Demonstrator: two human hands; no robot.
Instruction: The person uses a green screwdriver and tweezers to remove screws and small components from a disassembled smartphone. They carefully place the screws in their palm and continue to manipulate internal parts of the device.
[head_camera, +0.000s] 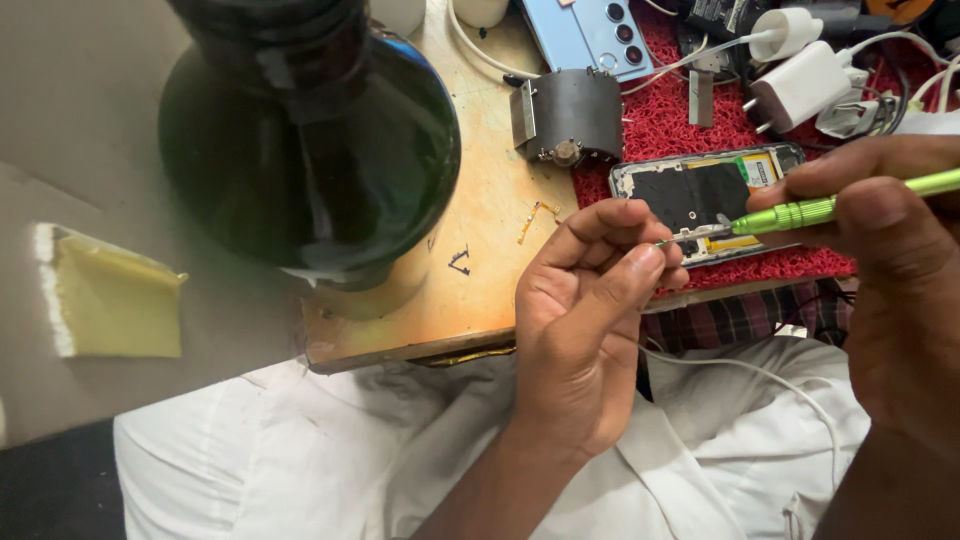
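Landmark: we take the opened phone (705, 200) on the red mat (660, 125).
Right hand (890, 250): we grip a green screwdriver (840, 205), tip over the phone's lower edge.
Left hand (590, 300): our fingers pinch closed at the screwdriver's tip, just before the phone.
Chargers (800, 80): beyond the phone.

A phone repair workbench: an opened phone (707, 203) lies on a red mat (668, 125) at two o'clock, chargers (800, 85) and cables behind, a dark lamp (310, 130) over the worn wooden surface (480, 270).
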